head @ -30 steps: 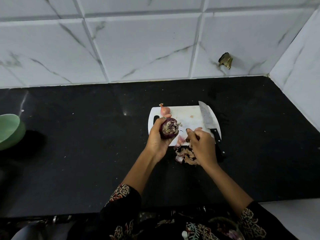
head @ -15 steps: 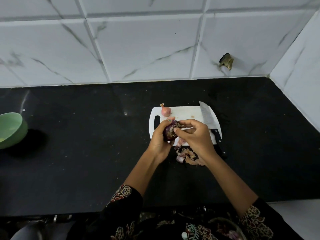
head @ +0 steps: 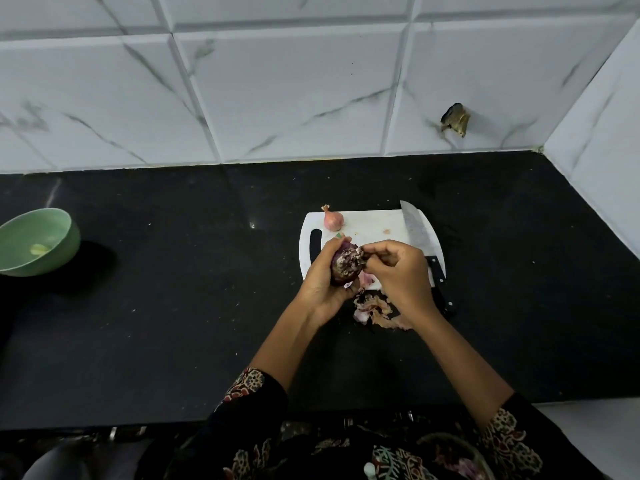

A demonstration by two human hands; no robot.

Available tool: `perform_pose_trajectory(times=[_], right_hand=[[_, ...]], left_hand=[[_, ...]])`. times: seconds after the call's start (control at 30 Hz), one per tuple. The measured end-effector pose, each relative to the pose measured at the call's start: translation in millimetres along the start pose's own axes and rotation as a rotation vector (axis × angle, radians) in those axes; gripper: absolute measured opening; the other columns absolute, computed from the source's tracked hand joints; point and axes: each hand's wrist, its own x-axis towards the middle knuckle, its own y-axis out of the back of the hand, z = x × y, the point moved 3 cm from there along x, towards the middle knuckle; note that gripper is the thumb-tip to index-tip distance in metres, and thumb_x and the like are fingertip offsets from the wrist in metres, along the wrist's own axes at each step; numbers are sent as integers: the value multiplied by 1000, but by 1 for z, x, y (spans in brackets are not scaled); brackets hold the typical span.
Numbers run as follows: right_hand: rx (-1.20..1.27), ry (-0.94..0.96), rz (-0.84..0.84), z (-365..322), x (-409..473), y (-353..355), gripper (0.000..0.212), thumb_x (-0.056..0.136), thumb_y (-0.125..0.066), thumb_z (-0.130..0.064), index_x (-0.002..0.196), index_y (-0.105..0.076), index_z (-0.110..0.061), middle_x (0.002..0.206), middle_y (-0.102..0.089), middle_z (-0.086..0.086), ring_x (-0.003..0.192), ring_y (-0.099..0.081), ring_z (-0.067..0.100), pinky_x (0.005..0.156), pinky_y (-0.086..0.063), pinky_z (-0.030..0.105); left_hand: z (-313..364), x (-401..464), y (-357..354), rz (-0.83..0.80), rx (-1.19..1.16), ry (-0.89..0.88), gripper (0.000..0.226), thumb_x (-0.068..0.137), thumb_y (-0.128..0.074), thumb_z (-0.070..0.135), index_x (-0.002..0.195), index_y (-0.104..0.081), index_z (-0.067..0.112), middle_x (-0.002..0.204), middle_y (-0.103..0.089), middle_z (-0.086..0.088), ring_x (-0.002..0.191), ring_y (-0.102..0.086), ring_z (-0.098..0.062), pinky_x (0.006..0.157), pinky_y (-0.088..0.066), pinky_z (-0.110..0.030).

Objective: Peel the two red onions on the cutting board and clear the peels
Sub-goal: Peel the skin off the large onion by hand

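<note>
In the head view, two red onions can be counted. One, a dark purple, partly skinned red onion (head: 344, 265), is held up above the near left part of a white plastic cutting board with a slot handle (head: 367, 225). The other, a small pinkish red onion with its dry tip intact (head: 333, 220), lies on the far left corner of the same board, apart from both hands.

One cutting board is seen, lying on a black speckled stone counter (head: 180, 289). One steel kitchen knife with a black riveted handle (head: 415, 230) is laid along the board's right side, its blade on the board and its handle running off the near edge. One loose heap of papery pink and brown onion peels (head: 375, 311) is spread on the counter just at the board's near edge, partly hidden by the right wrist.

One pale green round bowl (head: 34, 242) stands well apart at the far left of the counter, with a small pale scrap inside.

Two hands are in view. The left hand (head: 320, 284) is cupped under the purple onion, fingers and thumb curled round it. The right hand (head: 398, 271) is brought in from the right, palm down, its fingertips (head: 369, 252) pinched on a flap of skin at the top of that onion.
</note>
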Motion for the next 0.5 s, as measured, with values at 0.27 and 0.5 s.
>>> perform_pose_trajectory(times=[0.27, 0.5], right_hand=[[15, 8, -22, -2, -1, -4, 17, 76, -76, -18, 91, -67, -17, 85, -66, -10, 79, -63, 1, 67, -51, 12], [48, -66, 46, 11, 5, -1, 9, 83, -68, -8, 81, -65, -17, 76, -68, 2, 64, -65, 12, 58, -53, 19]], left_hand=[[-1, 7, 1, 58, 120, -129, 14, 92, -60, 26, 82, -62, 16, 72, -67, 1, 62, -62, -8, 52, -50, -21], [-2, 10, 0, 67, 96, -137, 11, 93, -59, 21, 83, -61, 16, 78, -65, -1, 63, -63, -9, 51, -50, -22]])
